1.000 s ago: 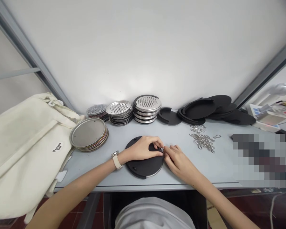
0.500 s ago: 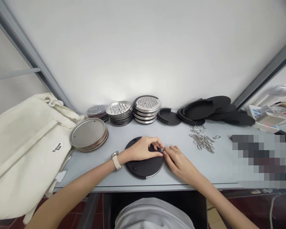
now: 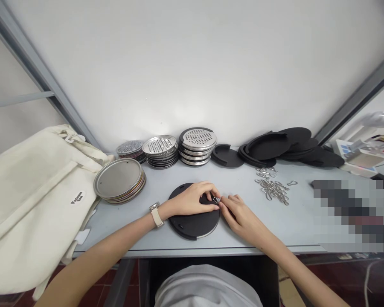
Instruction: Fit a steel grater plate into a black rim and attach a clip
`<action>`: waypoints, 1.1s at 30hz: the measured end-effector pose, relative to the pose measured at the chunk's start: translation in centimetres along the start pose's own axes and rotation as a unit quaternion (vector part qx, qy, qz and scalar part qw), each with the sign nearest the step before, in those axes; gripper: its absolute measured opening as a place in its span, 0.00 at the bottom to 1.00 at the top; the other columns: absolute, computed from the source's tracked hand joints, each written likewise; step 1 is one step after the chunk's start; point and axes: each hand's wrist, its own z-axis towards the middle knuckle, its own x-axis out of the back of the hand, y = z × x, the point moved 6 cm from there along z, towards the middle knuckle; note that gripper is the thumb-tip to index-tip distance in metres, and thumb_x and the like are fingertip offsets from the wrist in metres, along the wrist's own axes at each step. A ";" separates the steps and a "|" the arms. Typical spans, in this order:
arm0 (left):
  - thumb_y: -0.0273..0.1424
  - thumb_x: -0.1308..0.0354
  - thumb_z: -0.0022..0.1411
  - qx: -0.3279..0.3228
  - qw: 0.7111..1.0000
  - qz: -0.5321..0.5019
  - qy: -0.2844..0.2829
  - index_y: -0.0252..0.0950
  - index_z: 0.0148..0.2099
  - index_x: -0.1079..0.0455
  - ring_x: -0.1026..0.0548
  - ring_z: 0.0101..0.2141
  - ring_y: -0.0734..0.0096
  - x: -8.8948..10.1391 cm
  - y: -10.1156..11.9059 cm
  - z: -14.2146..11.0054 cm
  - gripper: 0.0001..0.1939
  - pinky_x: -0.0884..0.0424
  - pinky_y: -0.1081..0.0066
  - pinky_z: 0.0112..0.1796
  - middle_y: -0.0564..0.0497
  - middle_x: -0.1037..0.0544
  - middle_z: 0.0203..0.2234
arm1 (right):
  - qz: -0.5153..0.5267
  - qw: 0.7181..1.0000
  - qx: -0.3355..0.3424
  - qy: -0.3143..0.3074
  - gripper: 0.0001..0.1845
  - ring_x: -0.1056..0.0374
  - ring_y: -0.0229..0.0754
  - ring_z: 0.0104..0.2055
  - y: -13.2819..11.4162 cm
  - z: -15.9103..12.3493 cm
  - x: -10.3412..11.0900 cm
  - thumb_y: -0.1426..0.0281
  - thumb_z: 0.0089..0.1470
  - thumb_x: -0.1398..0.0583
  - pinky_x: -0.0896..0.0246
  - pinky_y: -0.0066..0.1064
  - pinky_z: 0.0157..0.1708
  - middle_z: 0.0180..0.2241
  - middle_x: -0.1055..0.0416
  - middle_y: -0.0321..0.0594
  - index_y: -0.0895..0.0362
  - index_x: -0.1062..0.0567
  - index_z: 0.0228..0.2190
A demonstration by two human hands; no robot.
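Note:
A black round disc (image 3: pixel 196 224) lies on the grey table in front of me, a strip of silvery rim showing at its lower right edge. My left hand (image 3: pixel 192 200) rests across it, thumb and fingers closed around its right edge. There, my right hand (image 3: pixel 235 213) pinches a small metal snap clip (image 3: pixel 215 199) between thumb and forefinger. The fingertips of both hands nearly meet at the clip. Whether the clip passes through the disc's edge is hidden by the fingers.
Loose clips (image 3: pixel 272 189) lie in a pile to the right. Along the wall stand stacked metal grater discs (image 3: pixel 160 146), a grater stack with a black rim (image 3: pixel 198 140) and black round covers (image 3: pixel 265 149). Plain metal discs (image 3: pixel 118 179) and a cream bag (image 3: pixel 35 204) are left.
The clip has turned slightly between the fingers and its loop shows more clearly. Both hands otherwise stay in place at the disc's edge.

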 end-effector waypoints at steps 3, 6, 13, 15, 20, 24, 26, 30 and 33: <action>0.25 0.40 0.53 -0.003 1.000 0.000 -0.003 0.35 0.42 0.32 0.30 0.34 0.74 -0.1 0.0 0.0 0.12 0.32 0.72 0.39 0.50 0.28 0.36 | 0.005 1.000 0.000 0.002 0.14 0.45 0.41 0.28 0.0 0.0 0.0 0.71 0.64 0.55 0.47 0.35 0.34 0.24 0.42 0.36 0.56 0.38 0.27; 0.23 0.41 0.52 -0.007 1.000 -0.007 -0.001 0.35 0.43 0.32 0.30 0.34 0.74 -0.1 0.0 0.0 0.14 0.32 0.72 0.39 0.51 0.28 0.36 | 0.008 1.000 -0.002 -0.003 0.14 0.45 0.41 0.28 -0.1 0.0 0.0 0.71 0.64 0.56 0.47 0.35 0.35 0.23 0.42 0.35 0.55 0.38 0.28; 0.24 0.41 0.53 -0.002 0.999 -0.034 -0.008 0.34 0.42 0.32 0.29 0.33 0.75 0.0 0.0 0.0 0.12 0.32 0.75 0.37 0.51 0.26 0.35 | 0.008 1.000 -0.003 -0.003 0.14 0.45 0.41 0.28 -0.1 0.1 0.1 0.71 0.64 0.56 0.48 0.35 0.35 0.24 0.42 0.36 0.55 0.39 0.27; 0.25 0.41 0.54 -0.003 0.999 -0.044 -0.009 0.33 0.43 0.32 0.29 0.34 0.75 0.1 0.0 0.0 0.12 0.32 0.75 0.38 0.51 0.26 0.35 | 0.005 1.000 -0.003 -0.001 0.14 0.45 0.41 0.28 -0.1 0.1 0.1 0.70 0.64 0.56 0.48 0.35 0.34 0.24 0.42 0.36 0.55 0.38 0.27; 0.25 0.41 0.53 0.007 0.999 -0.039 -0.016 0.33 0.42 0.31 0.28 0.34 0.74 -0.1 -0.2 0.0 0.12 0.32 0.74 0.38 0.50 0.25 0.36 | 0.011 1.000 -0.004 0.009 0.15 0.44 0.40 0.27 -0.1 0.0 0.4 0.70 0.64 0.55 0.47 0.34 0.33 0.23 0.41 0.35 0.56 0.38 0.26; 0.24 0.41 0.53 0.007 1.000 -0.019 -0.015 0.34 0.42 0.31 0.28 0.34 0.74 -0.1 -0.1 0.0 0.12 0.32 0.73 0.39 0.50 0.26 0.36 | 0.016 1.000 -0.002 0.016 0.15 0.44 0.40 0.27 -0.2 0.0 0.5 0.70 0.64 0.54 0.47 0.33 0.32 0.22 0.41 0.35 0.56 0.37 0.26; 0.25 0.41 0.53 0.008 1.000 -0.009 -0.015 0.34 0.42 0.32 0.29 0.34 0.73 0.0 0.0 0.0 0.12 0.32 0.72 0.40 0.50 0.27 0.36 | 0.016 1.000 0.000 0.020 0.15 0.44 0.40 0.26 -0.3 0.0 0.5 0.70 0.63 0.54 0.46 0.33 0.32 0.22 0.41 0.35 0.56 0.36 0.26; 0.25 0.40 0.54 0.008 1.000 0.000 -0.018 0.35 0.43 0.33 0.29 0.34 0.74 0.0 0.1 0.0 0.13 0.33 0.71 0.40 0.50 0.28 0.38 | 0.015 1.000 -0.002 0.024 0.15 0.44 0.40 0.26 -0.3 0.0 0.6 0.70 0.63 0.53 0.46 0.33 0.31 0.21 0.41 0.35 0.55 0.37 0.25; 0.24 0.41 0.54 0.004 1.000 0.002 -0.020 0.35 0.43 0.33 0.30 0.34 0.74 -0.1 0.0 0.0 0.13 0.33 0.72 0.40 0.50 0.28 0.37 | 0.015 1.000 -0.002 0.020 0.16 0.44 0.39 0.26 -0.3 0.0 0.6 0.70 0.63 0.54 0.47 0.33 0.32 0.21 0.42 0.34 0.55 0.38 0.24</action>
